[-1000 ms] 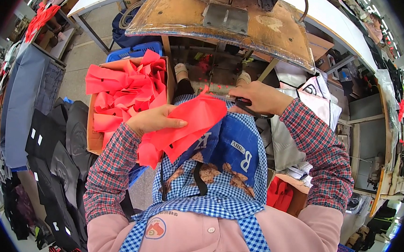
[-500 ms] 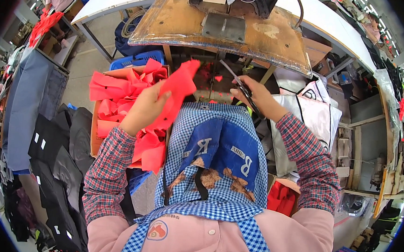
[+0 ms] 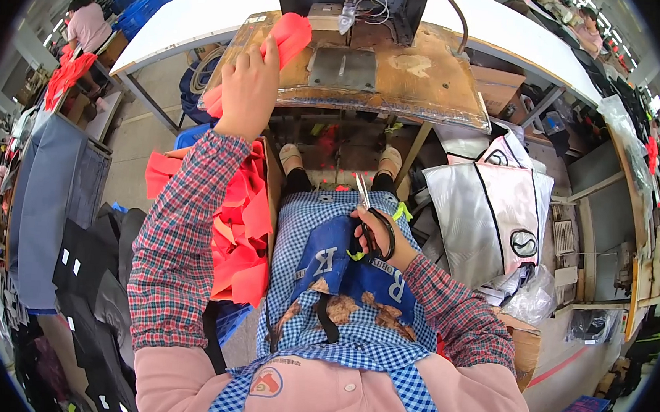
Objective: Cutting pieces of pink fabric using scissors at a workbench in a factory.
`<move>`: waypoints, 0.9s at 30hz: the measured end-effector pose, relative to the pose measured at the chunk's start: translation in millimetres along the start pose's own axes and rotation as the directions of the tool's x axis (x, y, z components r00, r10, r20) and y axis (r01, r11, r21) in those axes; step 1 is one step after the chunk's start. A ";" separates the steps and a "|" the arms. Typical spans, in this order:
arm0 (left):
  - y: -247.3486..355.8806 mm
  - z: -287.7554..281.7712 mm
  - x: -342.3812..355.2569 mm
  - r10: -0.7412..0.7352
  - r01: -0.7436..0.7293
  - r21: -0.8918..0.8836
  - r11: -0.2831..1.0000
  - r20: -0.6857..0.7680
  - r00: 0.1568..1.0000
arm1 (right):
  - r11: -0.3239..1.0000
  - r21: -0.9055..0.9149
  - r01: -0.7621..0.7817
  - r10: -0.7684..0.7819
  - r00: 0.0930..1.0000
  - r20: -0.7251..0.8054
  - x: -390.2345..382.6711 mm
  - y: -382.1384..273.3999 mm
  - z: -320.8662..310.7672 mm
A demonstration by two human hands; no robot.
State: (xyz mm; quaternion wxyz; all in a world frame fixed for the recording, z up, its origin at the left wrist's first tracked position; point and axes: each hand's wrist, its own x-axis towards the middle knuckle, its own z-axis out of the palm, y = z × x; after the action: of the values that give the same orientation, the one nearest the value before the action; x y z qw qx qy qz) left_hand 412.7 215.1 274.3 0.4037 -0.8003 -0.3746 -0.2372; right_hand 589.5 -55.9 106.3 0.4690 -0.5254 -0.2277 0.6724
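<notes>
Wooden table (image 3: 438,76) beyond scissors (image 3: 363,198), white-lettered apron (image 3: 323,244)

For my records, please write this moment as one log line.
left hand: holds red fabric | right hand: holds scissors over apron | red pieces: in cardboard box, left of apron

- The left hand (image 3: 248,85) grips a red cloth piece (image 3: 291,36) by its middle, raised in view across the left edge of the wooden table (image 3: 438,76); whether cloth and table touch cannot be told.
- The right hand (image 3: 382,232) holds black-handled scissors (image 3: 363,197) over the lap of a checked apron (image 3: 366,346), blades pointing toward the table's near edge.
- A dark metal plate (image 3: 342,69) lies by that near edge.
- Below the near left corner, red pieces (image 3: 244,223) heap inside a cardboard box (image 3: 272,183).
- Silvery-white pieces (image 3: 475,216) lie beyond the near right corner.
</notes>
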 end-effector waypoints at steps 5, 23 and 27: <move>10.8 18.3 24.2 0.031 -0.029 0.039 0.999 -0.064 0.997 | 0.999 0.001 0.037 -0.037 0.999 0.013 1.1 4.7 -3.9; 25.9 1.9 32.1 0.069 -0.070 -0.051 0.996 -0.030 0.997 | 0.997 0.005 0.075 -0.075 0.997 0.031 5.6 13.1 -6.9; 25.7 0.9 30.0 0.066 -0.067 -0.091 0.994 -0.010 0.998 | 0.997 0.005 0.083 -0.083 0.996 0.027 4.9 14.2 -6.8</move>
State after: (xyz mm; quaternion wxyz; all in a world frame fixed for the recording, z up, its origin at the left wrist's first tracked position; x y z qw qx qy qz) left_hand 451.3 218.0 282.2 0.3756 -0.8292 -0.3350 -0.2432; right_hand 590.1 -59.4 90.2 0.4945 -0.5054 -0.2546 0.6597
